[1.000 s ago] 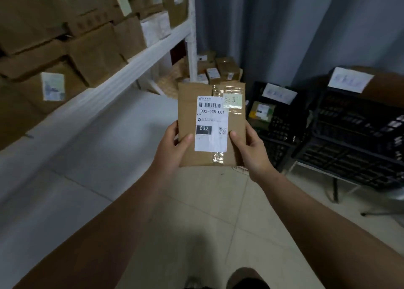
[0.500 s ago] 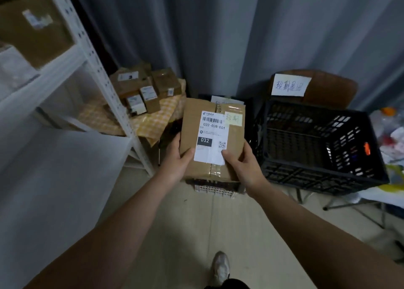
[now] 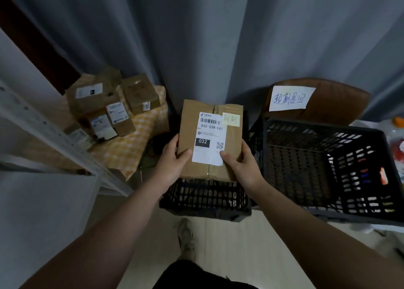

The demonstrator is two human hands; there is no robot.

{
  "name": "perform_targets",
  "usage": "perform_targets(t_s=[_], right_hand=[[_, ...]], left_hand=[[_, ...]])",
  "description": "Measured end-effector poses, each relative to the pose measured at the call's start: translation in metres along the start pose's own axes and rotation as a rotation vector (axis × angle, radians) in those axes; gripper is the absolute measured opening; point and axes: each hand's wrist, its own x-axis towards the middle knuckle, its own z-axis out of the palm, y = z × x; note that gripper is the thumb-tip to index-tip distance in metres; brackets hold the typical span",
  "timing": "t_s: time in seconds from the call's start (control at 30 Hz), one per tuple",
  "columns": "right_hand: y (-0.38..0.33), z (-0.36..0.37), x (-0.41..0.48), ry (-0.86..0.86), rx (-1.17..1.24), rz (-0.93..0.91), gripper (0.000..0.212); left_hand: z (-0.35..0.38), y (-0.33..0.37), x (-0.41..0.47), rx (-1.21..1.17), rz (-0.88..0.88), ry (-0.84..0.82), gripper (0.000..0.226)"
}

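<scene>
Parcel [image 3: 190,122] sits upright just above the near crate [image 3: 205,199], left hand [image 3: 172,159] and right hand [image 3: 242,166] each pinching a lower side edge, thumbs on front; looks light, stiff, taped: grip bare cardboard edges, not slick label.

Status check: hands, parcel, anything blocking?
Firm grip: left hand and right hand hold the brown cardboard parcel with white shipping label, thumbs on top. Parcel above small black plastic crate. Nothing visible in the way.
</scene>
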Motion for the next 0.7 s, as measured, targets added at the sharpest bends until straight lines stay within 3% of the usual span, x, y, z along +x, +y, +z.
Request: perform_targets(t_s=[0.27,0.47,0.7], right_hand=[[0.005,0.001,0.099,0.171,-0.026,0.065,0.070],[0.065,-0.020,0.145,0.268,-0.130,0.226,0.076],[0.141,-0.017,0.186,0.260,-0.270,0.325,0.083]], left_hand=[[0.013,-0.005,0.126,0.086,-0.021,-0.158,0.058],[0.077,-0.055,0.181,0.280,-0.119,-0.188,0.058],[0.129,-0.137,0.214,0.277,-0.244,-0.289,0.064]])
